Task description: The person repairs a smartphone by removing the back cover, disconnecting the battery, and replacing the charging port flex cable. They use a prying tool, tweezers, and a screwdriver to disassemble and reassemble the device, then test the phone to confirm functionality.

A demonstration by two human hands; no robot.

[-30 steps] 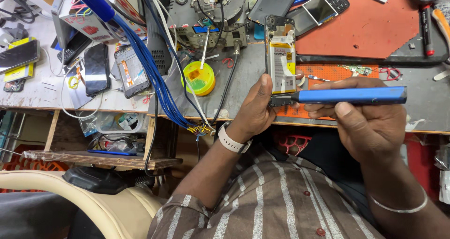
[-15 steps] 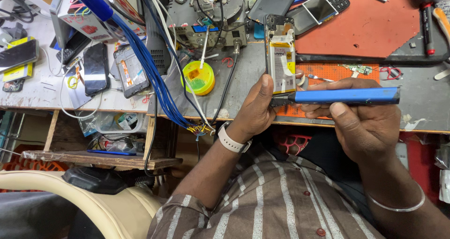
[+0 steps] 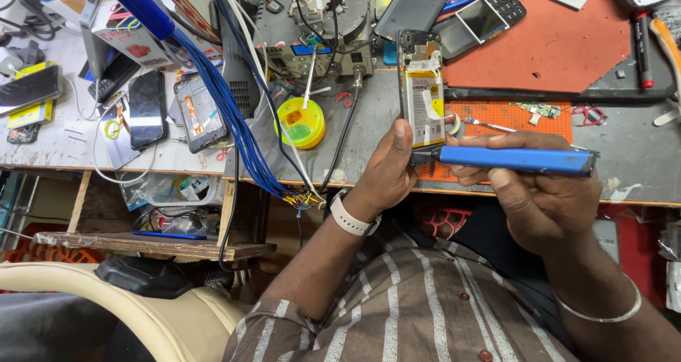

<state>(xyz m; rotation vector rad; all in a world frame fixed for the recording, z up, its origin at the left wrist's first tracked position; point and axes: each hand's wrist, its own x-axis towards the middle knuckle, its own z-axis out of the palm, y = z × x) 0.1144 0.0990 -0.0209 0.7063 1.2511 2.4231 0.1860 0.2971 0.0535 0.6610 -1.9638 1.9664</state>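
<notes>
My left hand [image 3: 385,172] grips the lower end of an opened phone [image 3: 421,85] whose back is off, showing a yellow and white battery. The phone stands upright over the bench edge. My right hand [image 3: 533,192] holds a blue pen-shaped tool [image 3: 512,159] lying level, its dark tip pointing left at the bottom of the phone. A white watch is on my left wrist and a thin metal bangle on my right.
An orange mat [image 3: 560,42] lies at the back with a small keypad phone [image 3: 482,14] on it. A yellow round tub [image 3: 300,123] sits left of the phone. Blue cable bundle [image 3: 227,113], several phones [image 3: 147,106] and clutter fill the left bench.
The blue tool has slid slightly left, so its tip sits closer to the phone's bottom. My left hand and the phone have hardly moved.
</notes>
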